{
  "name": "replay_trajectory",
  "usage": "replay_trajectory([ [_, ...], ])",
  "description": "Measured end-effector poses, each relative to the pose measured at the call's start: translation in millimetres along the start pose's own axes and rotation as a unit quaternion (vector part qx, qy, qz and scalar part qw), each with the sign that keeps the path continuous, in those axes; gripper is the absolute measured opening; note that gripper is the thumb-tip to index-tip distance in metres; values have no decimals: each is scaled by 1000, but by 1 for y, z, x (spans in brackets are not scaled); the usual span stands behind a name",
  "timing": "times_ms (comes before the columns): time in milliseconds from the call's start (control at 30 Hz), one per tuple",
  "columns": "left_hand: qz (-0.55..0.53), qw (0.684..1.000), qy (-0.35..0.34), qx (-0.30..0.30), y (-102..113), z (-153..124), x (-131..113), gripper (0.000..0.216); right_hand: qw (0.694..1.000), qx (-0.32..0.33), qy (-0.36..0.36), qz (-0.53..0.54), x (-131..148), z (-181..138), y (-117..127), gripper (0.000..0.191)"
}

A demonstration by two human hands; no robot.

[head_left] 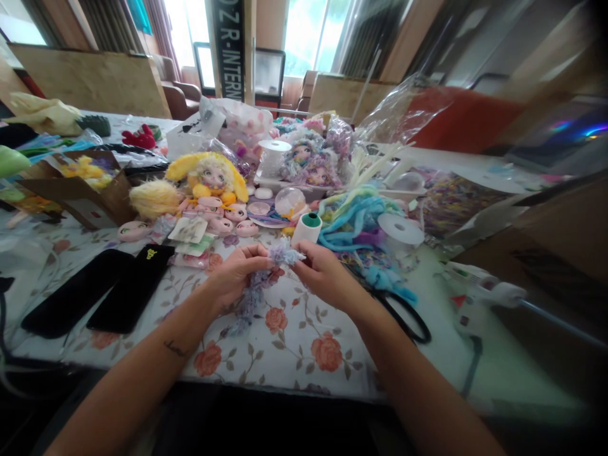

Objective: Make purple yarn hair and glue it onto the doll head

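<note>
A fluffy length of pale blue-lilac yarn [284,252] is stretched between my two hands above the flowered tablecloth [294,354]. My left hand [237,272] pinches it between thumb and fingers, and the rest of the yarn trails down below toward the cloth. On the other side my right hand [323,272] is closed on the yarn's right end. Just behind the right hand stands a white cone of thread [308,229] with a green top. The fingertips are small here, so any finer item between them cannot be made out.
Two black phones [114,297] lie at left. Doll face pieces [221,225], a yellow-eared doll [211,177] and a yellow yarn ball [154,198] sit behind. Blue yarn strands [346,215], a white spool [400,229], a black ring [403,316] and a glue gun [484,283] are at right.
</note>
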State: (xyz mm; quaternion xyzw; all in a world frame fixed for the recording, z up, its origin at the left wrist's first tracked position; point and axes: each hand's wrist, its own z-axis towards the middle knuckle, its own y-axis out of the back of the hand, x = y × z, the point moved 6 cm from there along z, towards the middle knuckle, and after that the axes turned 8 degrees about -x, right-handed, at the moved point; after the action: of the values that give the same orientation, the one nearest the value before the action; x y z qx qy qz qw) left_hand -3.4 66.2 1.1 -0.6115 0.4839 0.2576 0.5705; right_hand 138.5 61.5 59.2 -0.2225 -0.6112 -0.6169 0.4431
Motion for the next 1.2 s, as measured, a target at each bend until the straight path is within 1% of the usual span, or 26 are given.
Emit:
replay_trajectory([
  [133,-3,1000,23,4,0,0,1,22,994,1,-58,92,-11,-1,-1,8],
  [233,-15,999,29,9,1,0,1,21,981,-7,-94,167,-20,-1,-2,15],
  [400,-32,999,33,3,2,0,2,22,943,11,-137,302,-32,-1,-5,23],
  [533,-27,999,27,-8,2,1,1,22,913,-5,-153,378,-40,0,-4,32],
  [700,-23,999,25,-9,-1,1,0,22,900,-23,-158,406,-45,0,-1,36],
  [933,-10,999,39,-17,1,2,3,22,901,-62,-142,404,-51,-2,7,32],
  [1033,-3,999,39,-24,2,3,4,22,908,-78,-122,394,-52,-2,11,29],
  [1200,1,998,44,-34,0,3,3,23,928,-116,-100,340,-55,-5,20,24],
])
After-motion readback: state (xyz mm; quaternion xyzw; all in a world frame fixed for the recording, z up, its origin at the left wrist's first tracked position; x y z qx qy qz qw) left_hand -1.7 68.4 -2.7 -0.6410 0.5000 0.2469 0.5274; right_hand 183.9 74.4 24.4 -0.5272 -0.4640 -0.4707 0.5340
